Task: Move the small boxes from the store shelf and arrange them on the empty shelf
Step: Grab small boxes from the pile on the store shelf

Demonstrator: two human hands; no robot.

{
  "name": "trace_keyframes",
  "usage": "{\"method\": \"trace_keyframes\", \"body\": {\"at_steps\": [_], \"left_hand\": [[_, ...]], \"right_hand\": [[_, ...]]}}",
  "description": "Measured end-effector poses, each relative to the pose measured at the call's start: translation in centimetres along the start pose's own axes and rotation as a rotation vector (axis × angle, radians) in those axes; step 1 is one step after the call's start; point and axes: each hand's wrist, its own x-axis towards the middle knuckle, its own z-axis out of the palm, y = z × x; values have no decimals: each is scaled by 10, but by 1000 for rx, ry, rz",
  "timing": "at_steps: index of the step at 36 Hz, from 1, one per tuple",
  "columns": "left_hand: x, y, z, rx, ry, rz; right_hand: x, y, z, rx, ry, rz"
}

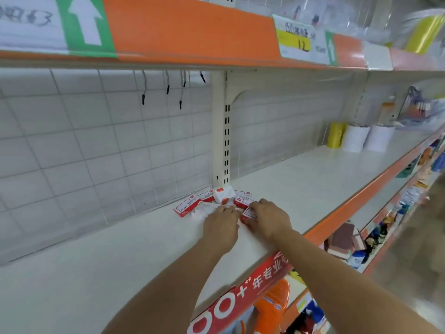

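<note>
Reaching onto the white shelf [301,174], both hands were laid at the near edge of the heap of small boxes [212,201], which spread from the fingers toward 11 o'clock. The right hand [269,219], the nearer, was curled round one red-and-white box [248,215] whose long axis ran toward 1 o'clock. The left hand [220,225] lay flat, fingers together, on the boxes at 9 o'clock of it.

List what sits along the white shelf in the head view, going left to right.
Leftmost red-and-white box → left hand → right hand → yellow roll → two white tubs.
</note>
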Motion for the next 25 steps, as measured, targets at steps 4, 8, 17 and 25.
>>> {"method": "trace_keyframes", "body": {"at_steps": [4, 8, 17, 25], "left_hand": [[-3, 4, -10, -63, -33, -83], [-3, 5, -8, -16, -38, -114], [-6, 18, -1, 11, -55, -281], [-37, 22, -8, 114, -38, -429]], "right_hand": [[7, 1, 2, 1, -2, -29], [10, 6, -1, -6, -20, -86], [-1, 13, -1, 3, -67, -255], [-13, 5, -6, 51, -65, -370]]}}
